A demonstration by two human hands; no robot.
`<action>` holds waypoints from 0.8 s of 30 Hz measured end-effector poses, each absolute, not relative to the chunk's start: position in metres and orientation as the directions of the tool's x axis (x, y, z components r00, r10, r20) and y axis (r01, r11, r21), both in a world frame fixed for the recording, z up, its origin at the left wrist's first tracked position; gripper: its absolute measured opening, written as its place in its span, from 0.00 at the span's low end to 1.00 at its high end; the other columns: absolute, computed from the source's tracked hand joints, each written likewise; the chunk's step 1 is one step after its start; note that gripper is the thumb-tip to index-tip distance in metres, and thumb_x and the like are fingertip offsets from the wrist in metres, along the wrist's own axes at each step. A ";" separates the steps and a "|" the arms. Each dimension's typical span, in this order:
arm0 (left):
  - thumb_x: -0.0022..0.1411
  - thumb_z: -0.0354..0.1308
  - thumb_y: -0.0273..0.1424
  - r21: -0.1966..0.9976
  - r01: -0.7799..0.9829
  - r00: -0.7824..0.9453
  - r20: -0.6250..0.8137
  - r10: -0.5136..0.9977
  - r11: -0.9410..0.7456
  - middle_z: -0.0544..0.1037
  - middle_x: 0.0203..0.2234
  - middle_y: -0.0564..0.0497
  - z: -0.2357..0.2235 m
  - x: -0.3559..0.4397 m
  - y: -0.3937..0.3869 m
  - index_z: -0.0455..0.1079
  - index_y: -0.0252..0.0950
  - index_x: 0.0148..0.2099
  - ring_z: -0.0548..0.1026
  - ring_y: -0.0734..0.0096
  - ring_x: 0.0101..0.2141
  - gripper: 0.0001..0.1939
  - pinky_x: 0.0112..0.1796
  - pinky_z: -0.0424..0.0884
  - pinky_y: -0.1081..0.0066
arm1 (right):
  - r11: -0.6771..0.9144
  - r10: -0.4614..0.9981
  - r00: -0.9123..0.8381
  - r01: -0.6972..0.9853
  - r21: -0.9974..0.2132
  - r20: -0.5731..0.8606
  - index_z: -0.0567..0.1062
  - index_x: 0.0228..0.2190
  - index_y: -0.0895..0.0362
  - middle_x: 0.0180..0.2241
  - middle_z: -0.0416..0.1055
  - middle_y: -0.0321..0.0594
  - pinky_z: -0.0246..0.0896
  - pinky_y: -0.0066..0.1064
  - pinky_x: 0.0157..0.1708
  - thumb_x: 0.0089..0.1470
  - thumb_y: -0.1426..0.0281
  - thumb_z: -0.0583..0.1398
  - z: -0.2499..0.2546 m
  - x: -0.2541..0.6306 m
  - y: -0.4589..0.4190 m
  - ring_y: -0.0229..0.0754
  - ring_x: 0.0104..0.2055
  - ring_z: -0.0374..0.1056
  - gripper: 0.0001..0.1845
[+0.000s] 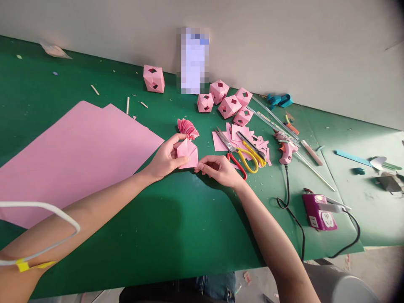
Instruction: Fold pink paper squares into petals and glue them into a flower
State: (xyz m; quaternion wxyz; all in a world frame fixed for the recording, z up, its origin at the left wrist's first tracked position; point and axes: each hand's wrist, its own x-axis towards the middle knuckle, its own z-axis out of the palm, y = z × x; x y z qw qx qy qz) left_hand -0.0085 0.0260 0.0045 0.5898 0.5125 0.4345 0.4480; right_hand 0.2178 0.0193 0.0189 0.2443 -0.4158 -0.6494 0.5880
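Note:
A small folded piece of pink paper [188, 154] is held above the green table. My left hand [167, 156] is closed on its left side, thumb in front and fingers behind. At its lower right corner my right hand [217, 169] pinches the edge between thumb and fingertips. Just beyond my left fingers lies a fanned stack of folded pink paper pieces [187, 127]. To the right of my right hand are scissors [235, 148] with yellow and red handles and a yellow cutter knife [251, 147], lying on pink paper scraps [220, 141].
Large pink sheets [82, 155] cover the left of the table. Several folded pink paper balls [229, 107] stand at the back near a blurred upright screen [193, 61]. A pink glue gun [286, 150] lies at right, its cord running toward a purple power socket [320, 212].

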 end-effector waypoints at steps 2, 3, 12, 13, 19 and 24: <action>0.47 0.72 0.32 0.994 -0.083 0.213 -0.046 0.976 0.065 0.72 0.30 0.56 0.005 -0.009 0.026 0.67 0.39 0.56 0.68 0.71 0.28 0.33 0.29 0.66 0.70 | -0.084 0.800 -0.566 0.227 -0.970 -0.202 0.83 0.35 0.56 0.37 0.85 0.45 0.69 0.30 0.30 0.61 0.51 0.66 0.022 0.220 0.020 0.39 0.32 0.73 0.21; 0.48 0.72 0.32 0.995 -0.077 0.218 -0.038 0.975 0.056 0.72 0.30 0.57 0.005 -0.010 0.026 0.68 0.39 0.56 0.68 0.71 0.28 0.32 0.29 0.66 0.70 | -0.103 0.792 -0.572 0.221 -0.970 -0.214 0.83 0.36 0.56 0.38 0.85 0.45 0.69 0.30 0.30 0.60 0.50 0.66 0.023 0.220 0.021 0.39 0.32 0.73 0.21; 0.53 0.73 0.35 0.993 -0.090 0.220 -0.052 0.974 0.073 0.80 0.37 0.53 0.001 -0.007 0.026 0.63 0.40 0.61 0.81 0.64 0.37 0.36 0.40 0.77 0.64 | 0.007 0.934 -0.347 0.263 -0.965 -0.088 0.77 0.29 0.55 0.28 0.76 0.37 0.60 0.29 0.26 0.60 0.46 0.66 0.006 0.203 0.011 0.36 0.26 0.65 0.24; 0.53 0.73 0.36 0.989 -0.114 0.215 -0.063 0.975 0.089 0.81 0.39 0.52 0.000 -0.006 0.026 0.62 0.40 0.62 0.82 0.63 0.39 0.37 0.42 0.78 0.63 | 0.030 0.939 -0.336 0.290 -0.957 -0.072 0.78 0.31 0.55 0.28 0.76 0.37 0.60 0.30 0.28 0.61 0.47 0.66 0.005 0.200 0.010 0.37 0.27 0.65 0.23; 0.54 0.73 0.34 0.991 -0.088 0.225 -0.083 0.971 0.105 0.80 0.36 0.54 0.002 -0.007 0.027 0.63 0.39 0.60 0.82 0.65 0.37 0.35 0.42 0.77 0.63 | 0.042 0.980 -0.200 0.319 -0.947 -0.024 0.79 0.34 0.54 0.29 0.76 0.36 0.59 0.30 0.27 0.61 0.49 0.66 0.005 0.192 0.005 0.38 0.28 0.65 0.20; 0.56 0.69 0.31 0.997 0.071 0.303 -0.061 0.951 0.041 0.75 0.30 0.59 0.012 -0.006 0.021 0.65 0.40 0.58 0.77 0.69 0.33 0.29 0.40 0.73 0.66 | 0.086 0.995 0.036 0.229 -0.970 0.096 0.79 0.40 0.52 0.39 0.80 0.40 0.64 0.31 0.26 0.59 0.53 0.68 0.005 0.195 0.010 0.39 0.30 0.69 0.17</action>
